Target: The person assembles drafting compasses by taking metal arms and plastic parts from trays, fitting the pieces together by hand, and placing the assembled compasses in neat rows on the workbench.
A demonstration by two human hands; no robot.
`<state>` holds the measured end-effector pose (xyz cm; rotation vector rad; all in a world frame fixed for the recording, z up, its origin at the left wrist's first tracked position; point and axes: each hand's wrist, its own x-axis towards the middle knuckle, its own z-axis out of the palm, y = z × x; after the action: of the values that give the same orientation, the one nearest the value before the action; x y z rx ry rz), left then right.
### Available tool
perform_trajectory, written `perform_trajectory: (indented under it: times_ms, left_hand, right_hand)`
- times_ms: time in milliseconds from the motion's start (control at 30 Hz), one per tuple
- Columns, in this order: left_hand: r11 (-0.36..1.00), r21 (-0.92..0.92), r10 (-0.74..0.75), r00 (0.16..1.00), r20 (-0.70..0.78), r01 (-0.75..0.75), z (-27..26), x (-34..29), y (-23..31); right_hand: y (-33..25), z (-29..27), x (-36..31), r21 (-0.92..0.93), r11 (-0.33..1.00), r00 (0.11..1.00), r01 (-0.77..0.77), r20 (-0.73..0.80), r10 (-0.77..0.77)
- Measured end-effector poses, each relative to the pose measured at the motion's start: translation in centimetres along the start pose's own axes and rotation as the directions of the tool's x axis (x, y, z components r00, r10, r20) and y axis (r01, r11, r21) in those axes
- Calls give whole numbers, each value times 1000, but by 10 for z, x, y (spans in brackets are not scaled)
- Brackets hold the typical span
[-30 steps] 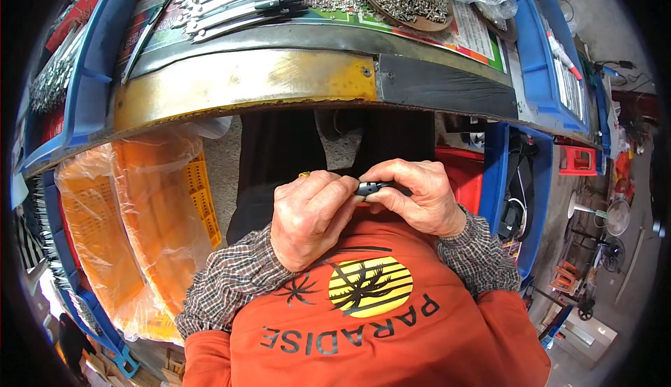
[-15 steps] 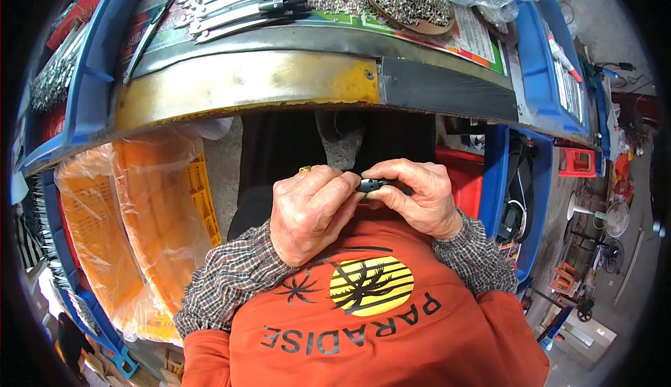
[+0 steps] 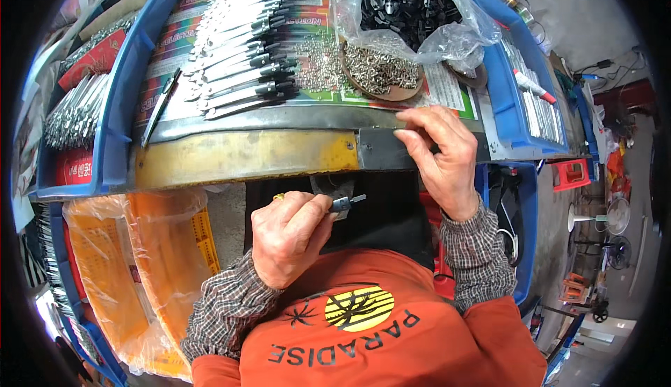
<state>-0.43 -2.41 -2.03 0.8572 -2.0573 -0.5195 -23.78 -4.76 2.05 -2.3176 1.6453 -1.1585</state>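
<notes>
In front of my lap, my left hand [image 3: 290,232] is closed around one end of a small dark part with a thin silver tip [image 3: 344,204], which sticks out to the right past the fingertips. The covered end is hidden by my fingers. My right hand [image 3: 444,155] is over the bench's front edge, thumb and forefinger apart, with nothing visible between them. Just beyond it lies a round brown dish [image 3: 381,72] heaped with small silver pins. A clear plastic bag [image 3: 353,16] of black parts is behind the dish.
Rows of long silver strips with black ends [image 3: 244,72] cover the bench, beside loose pins [image 3: 314,65]. A pen-like black tool [image 3: 161,107] lies left of them. Blue trays [image 3: 129,86] flank the bench. Plastic-lined orange crates [image 3: 161,268] stand below, left.
My right hand has let go of the small dark part and moved up and forward to the bench edge. My left hand keeps the part, slightly lower and further left. The view has tilted forward.
</notes>
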Motion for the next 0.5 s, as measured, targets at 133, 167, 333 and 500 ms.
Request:
perform_trajectory:
  times_ms: [133,167,333,500]
  left_hand:
    - [999,34,-31,999,-10,31,-5,2,-4]
    - [999,44,-32,999,-17,32,-5,2,-6]
    - [995,58,-80,997,-14,81,-7,1,-7]
    - [993,45,-109,994,-26,110,-6,0,-7]
  right_hand:
    - [14,6,21,-229,966,991,119,-26,-128]
    - [16,8,23,-230,966,991,119,-29,-129]
    - [23,20,26,-278,957,995,85,-18,-94]
    - [25,23,25,-280,958,996,67,-37,-80]
